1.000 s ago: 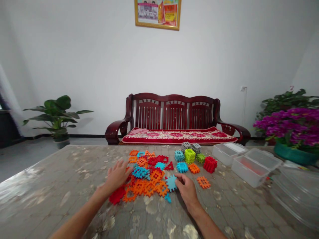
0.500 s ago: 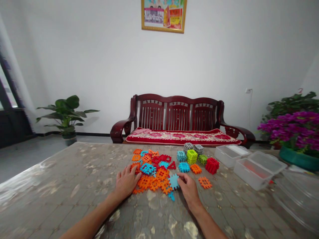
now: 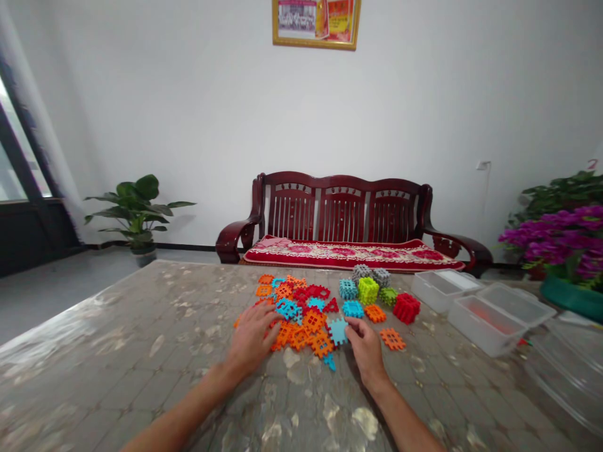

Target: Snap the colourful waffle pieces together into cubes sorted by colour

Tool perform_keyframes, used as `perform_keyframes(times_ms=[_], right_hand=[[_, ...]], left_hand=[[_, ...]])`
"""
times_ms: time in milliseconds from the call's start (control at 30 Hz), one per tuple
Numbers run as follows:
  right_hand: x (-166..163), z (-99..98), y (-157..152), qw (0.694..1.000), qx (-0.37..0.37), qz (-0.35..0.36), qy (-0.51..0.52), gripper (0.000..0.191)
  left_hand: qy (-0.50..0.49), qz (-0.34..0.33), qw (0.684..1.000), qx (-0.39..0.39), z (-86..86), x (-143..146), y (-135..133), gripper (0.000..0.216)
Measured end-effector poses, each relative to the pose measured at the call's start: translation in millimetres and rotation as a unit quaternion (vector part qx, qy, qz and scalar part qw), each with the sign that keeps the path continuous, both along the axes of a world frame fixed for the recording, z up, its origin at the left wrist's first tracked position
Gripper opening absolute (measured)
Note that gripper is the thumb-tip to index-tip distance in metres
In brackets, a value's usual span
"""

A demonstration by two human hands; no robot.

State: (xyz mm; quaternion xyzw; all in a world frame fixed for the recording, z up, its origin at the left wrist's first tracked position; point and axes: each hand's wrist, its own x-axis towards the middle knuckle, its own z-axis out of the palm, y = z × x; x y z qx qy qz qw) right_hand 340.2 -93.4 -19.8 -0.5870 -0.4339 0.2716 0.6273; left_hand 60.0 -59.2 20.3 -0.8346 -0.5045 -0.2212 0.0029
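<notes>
My right hand (image 3: 369,353) pinches blue tile (image 3: 337,332) (notched, could snag); left hand (image 3: 252,334), splayed over pile (image 3: 286,308), may shove it toward tabletop's (image 3: 202,279) far edge.

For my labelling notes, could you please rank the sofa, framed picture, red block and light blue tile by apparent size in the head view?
1. Sofa
2. Framed picture
3. Red block and light blue tile: too close to rank, tile partly covered

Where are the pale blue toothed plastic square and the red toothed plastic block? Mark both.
Pale blue plastic square (image 3: 337,331): head view, flat face.
Red plastic block (image 3: 406,307): head view, its middle.
</notes>
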Motion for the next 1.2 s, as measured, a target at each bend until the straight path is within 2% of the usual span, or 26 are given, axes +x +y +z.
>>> perform_keyframes(times_ms=[67, 133, 200, 267, 333, 567, 633, 700, 800, 933, 1000, 1067, 1200], right_hand=[[1.4, -1.0, 0.4, 1.000, 0.006, -0.018, 0.005, 0.040], [3.2, -3.3, 1.1, 0.999, 0.016, -0.031, 0.010, 0.040], [4.9, -6.0, 1.8, 0.999, 0.027, -0.038, 0.012, 0.038], [5.9, -7.9, 2.4, 0.999, 0.031, -0.039, 0.012, 0.037], [6.1, -8.3, 2.7, 0.999, 0.028, -0.039, 0.014, 0.036], [3.6, -2.6, 0.8, 1.000, 0.001, -0.018, 0.011, 0.041], [3.3, -1.9, -0.1, 1.000, -0.002, -0.010, 0.007, 0.042], [3.2, -1.9, -0.7, 1.000, -0.004, 0.000, 0.006, 0.042], [2.8, -2.3, -0.8, 1.000, -0.006, 0.010, 0.002, 0.041], [2.2, -4.0, 0.5, 0.999, -0.011, 0.030, -0.023, 0.039], [2.0, -5.7, 1.7, 0.999, -0.013, 0.037, -0.033, 0.038], [2.1, -7.9, 2.8, 0.998, -0.013, 0.037, -0.042, 0.037], [2.5, -11.5, 4.4, 0.998, -0.013, 0.039, -0.054, 0.037]], left_hand=[[0.015, -0.114, 0.993, 0.001, -0.9, 17.4, -20.6, 0.034], [0.061, -0.227, 0.972, -0.012, -1.5, 34.8, -35.2, 0.039], [0.101, -0.295, 0.950, -0.030, -1.9, 49.1, -40.5, 0.049], [0.125, -0.305, 0.943, -0.044, -3.5, 58.9, -36.9, 0.056], [0.139, -0.286, 0.947, -0.048, -7.5, 65.0, -27.7, 0.060], [0.115, -0.239, 0.964, -0.010, -24.8, 72.1, -4.6, 0.055], [0.099, -0.215, 0.972, -0.004, -23.4, 69.2, -2.6, 0.053], [0.077, -0.164, 0.984, 0.002, -18.4, 60.8, 1.5, 0.049], [0.047, -0.036, 0.998, -0.001, -8.0, 34.9, 14.7, 0.044], [0.017, 0.137, 0.990, -0.027, -1.0, -15.4, 37.8, 0.042], [0.001, 0.213, 0.976, -0.048, -4.1, -38.5, 46.2, 0.045], [-0.005, 0.262, 0.963, -0.062, -10.5, -55.8, 51.4, 0.047], [-0.001, 0.296, 0.951, -0.089, -24.1, -72.0, 56.4, 0.049]])
